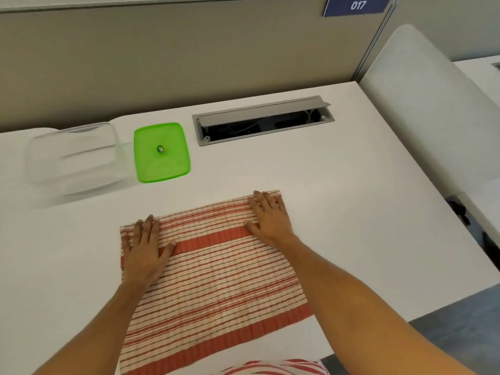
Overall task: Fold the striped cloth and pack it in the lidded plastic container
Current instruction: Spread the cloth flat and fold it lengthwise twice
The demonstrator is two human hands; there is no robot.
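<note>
The red-and-cream striped cloth point(216, 277) lies flat on the white desk point(338, 198), reaching to the near edge. My left hand point(143, 250) presses flat on its far left corner, fingers spread. My right hand point(267, 217) lies flat on its far right corner, fingers apart. Neither hand grips anything. The clear plastic container point(73, 158) stands open at the far left of the desk. Its green lid point(161, 152) lies flat beside it on the right, with a small knob in the middle.
An open grey cable hatch point(262, 123) is set into the desk behind the cloth. A beige partition wall point(176, 63) runs along the back. A white divider panel point(433, 117) stands at the right edge.
</note>
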